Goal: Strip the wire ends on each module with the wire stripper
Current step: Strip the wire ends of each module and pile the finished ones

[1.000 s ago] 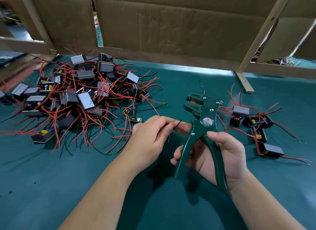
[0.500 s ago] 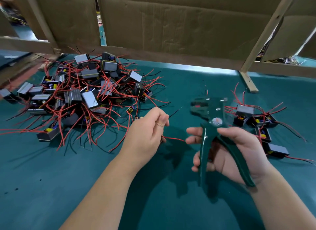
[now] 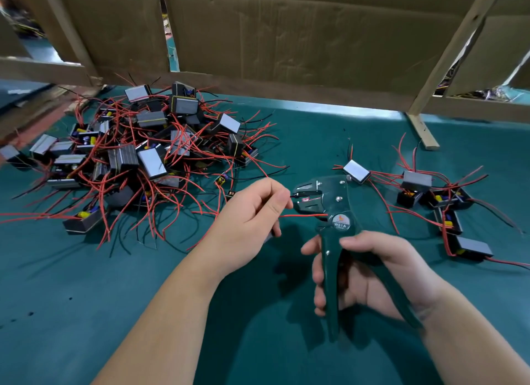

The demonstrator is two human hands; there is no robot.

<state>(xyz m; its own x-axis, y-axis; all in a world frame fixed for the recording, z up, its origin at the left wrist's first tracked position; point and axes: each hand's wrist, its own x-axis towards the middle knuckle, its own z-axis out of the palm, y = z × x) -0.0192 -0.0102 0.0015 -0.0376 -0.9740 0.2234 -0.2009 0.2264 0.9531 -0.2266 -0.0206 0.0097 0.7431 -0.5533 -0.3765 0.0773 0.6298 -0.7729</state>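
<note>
My right hand grips the handles of a dark green wire stripper, held upright with its jaws pointing left. My left hand is closed around a small module, mostly hidden in the palm, and pinches its black wire between thumb and forefinger. The tip of that black wire sits in the stripper's jaws. A red wire from the same hand runs right, just below the jaws. A big heap of modules with red and black wires lies at the left.
A smaller group of modules lies on the green mat to the right, one just behind the stripper's head. A cardboard wall with wooden braces closes the back.
My right hand has brought the stripper left and nearer, turning its jaws toward my left hand. The black wire's end now sits in the jaws; before, it stuck out free.
</note>
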